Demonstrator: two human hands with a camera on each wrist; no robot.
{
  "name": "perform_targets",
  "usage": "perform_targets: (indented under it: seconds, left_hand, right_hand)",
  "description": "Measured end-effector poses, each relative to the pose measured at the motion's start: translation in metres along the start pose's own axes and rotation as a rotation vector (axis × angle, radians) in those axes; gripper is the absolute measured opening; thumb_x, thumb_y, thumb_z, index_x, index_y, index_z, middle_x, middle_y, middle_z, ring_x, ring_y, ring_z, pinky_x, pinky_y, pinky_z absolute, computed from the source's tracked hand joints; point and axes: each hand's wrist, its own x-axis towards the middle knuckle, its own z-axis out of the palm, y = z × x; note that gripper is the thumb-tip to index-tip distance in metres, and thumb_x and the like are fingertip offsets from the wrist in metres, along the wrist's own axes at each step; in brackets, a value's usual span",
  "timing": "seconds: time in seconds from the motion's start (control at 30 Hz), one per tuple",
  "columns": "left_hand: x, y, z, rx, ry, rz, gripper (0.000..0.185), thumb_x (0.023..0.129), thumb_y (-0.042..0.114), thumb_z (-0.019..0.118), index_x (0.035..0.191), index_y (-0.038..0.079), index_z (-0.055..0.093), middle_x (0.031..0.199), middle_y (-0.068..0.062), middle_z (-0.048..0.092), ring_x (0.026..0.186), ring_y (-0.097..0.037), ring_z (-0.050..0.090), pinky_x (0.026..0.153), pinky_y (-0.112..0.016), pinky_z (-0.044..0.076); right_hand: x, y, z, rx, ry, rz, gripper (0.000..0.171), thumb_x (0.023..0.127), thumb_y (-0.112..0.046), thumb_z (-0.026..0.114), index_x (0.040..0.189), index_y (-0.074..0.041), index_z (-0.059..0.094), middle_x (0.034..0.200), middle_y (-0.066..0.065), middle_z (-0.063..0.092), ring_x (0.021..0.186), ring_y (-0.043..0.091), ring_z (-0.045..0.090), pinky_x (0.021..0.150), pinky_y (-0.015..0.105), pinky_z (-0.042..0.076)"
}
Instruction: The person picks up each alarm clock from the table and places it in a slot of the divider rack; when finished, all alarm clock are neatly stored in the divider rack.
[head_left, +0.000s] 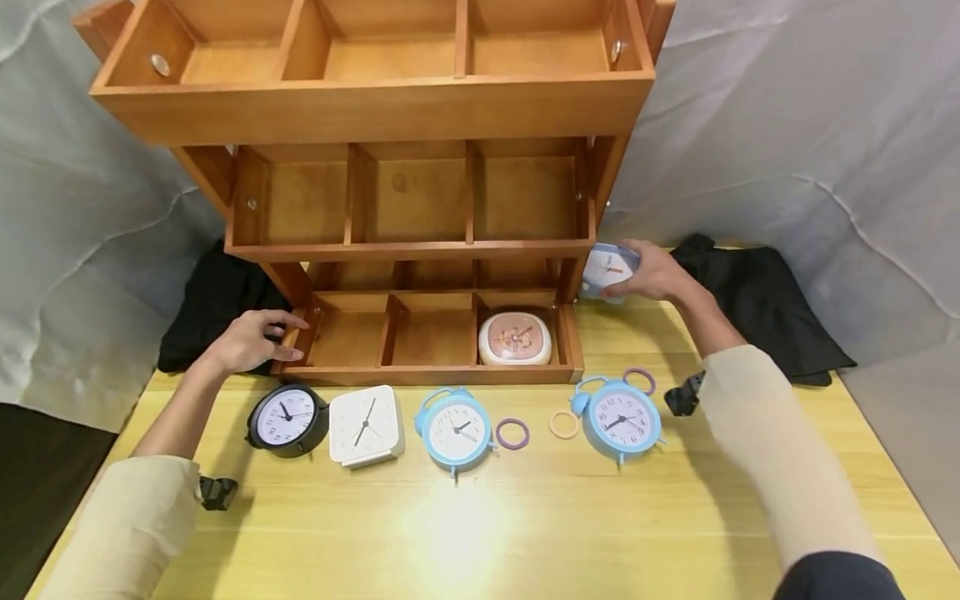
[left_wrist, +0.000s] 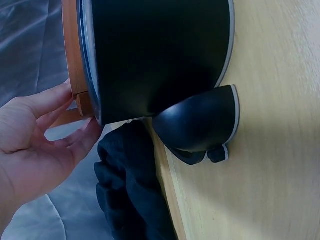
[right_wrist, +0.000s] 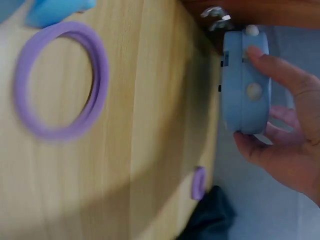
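Beside the shelf's right end, right hand (head_left: 654, 272) fingers clamp a pale-blue, white-faced square clock (head_left: 609, 270).

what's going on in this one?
A person stands at a wooden shelf on a yellow table. The right hand grips a pale blue clock beside the shelf's right end; the left hand touches its lower left corner. A pink clock sits in the bottom right compartment. Four more clocks and three rings lie in front.

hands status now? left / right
Left hand: open, fingers resting on the wooden shelf corner.
Right hand: gripping a light blue clock.
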Motion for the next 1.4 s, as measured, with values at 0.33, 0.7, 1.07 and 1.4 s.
perform_targets:
  seconds: [0.33,0.7,1.07,1.4]
  left_hand:
    - [-0.001,-0.001,-0.004,0.009,-0.003,-0.011,0.053,0.084,0.019,0.072,0.129,-0.001,0.053,0.144,-0.035,0.03,0.123,-0.052,0.04,0.094,-0.059,0.042]
    - [-0.002,-0.004,-0.001,0.011,-0.003,-0.014,0.051,0.085,0.018,0.071,0.129,-0.001,0.053,0.144,-0.036,0.029,0.122,-0.053,0.04,0.094,-0.06,0.041]
    - [0.0,-0.001,0.002,0.003,-0.011,-0.014,0.053,0.085,0.02,0.071,0.13,-0.001,0.053,0.145,-0.035,0.028,0.123,-0.053,0.039,0.094,-0.06,0.042]
    - [0.0,0.001,0.0,0.005,-0.013,-0.02,0.053,0.085,0.019,0.071,0.131,0.0,0.052,0.145,-0.035,0.028,0.124,-0.053,0.038,0.095,-0.06,0.041]
  right_hand:
    - [-0.092,-0.036,-0.011,-0.159,0.064,-0.174,0.101,0.058,-0.045,0.087,0.136,0.001,0.043,0.125,0.023,0.044,0.103,0.035,0.05,0.085,0.051,0.044]
    - [-0.111,-0.132,0.042,-0.026,-0.071,-0.403,0.096,0.055,-0.052,0.085,0.132,-0.011,0.047,0.123,0.006,0.056,0.105,0.022,0.055,0.088,0.044,0.048]
    - [-0.029,-0.198,0.116,0.021,-0.09,-0.384,0.103,0.059,-0.052,0.084,0.138,-0.003,0.04,0.125,0.009,0.055,0.109,0.021,0.055,0.093,0.036,0.048]
    - [0.0,-0.21,0.133,-0.091,-0.212,-0.332,0.108,0.065,-0.054,0.081,0.147,-0.005,0.03,0.139,0.011,0.047,0.121,0.023,0.049,0.103,0.035,0.042]
